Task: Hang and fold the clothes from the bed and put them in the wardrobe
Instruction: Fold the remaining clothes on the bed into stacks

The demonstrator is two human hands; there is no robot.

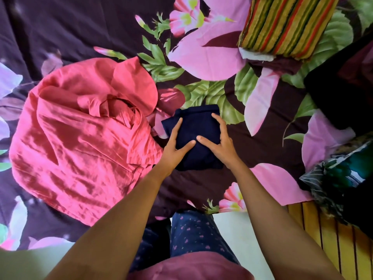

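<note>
- The folded navy garment [196, 123] lies on the floral bedsheet [262, 142], near the edge of the bed and directly in front of the person.
- The left hand [177, 143] rests flat on the left half of the bundle, fingers straight and spread, thumb pointing inward. It grasps nothing.
- The right hand [221, 142] lies on the right half in the same way, fingers extended along the right edge, thumb almost meeting the left thumb. It is pressing, not gripping.
- The unfolded pink garment [80, 134] lies crumpled just beside the bundle, to its left, and touches its left corner.
- A folded striped cloth [286, 25] sits well apart at the far right. Dark fabric items [343, 87] lie along the right side.
- Handling judgement: the bundle looks light, soft and limp. It has no stiffness of its own, so the layers are likely to slip open if it is lifted by one corner.
- Recommended hold: slide both palms under opposite sides, or clamp it from above and below with thumb on top, keeping the folded edges together.
- The wardrobe is not in view.
</note>
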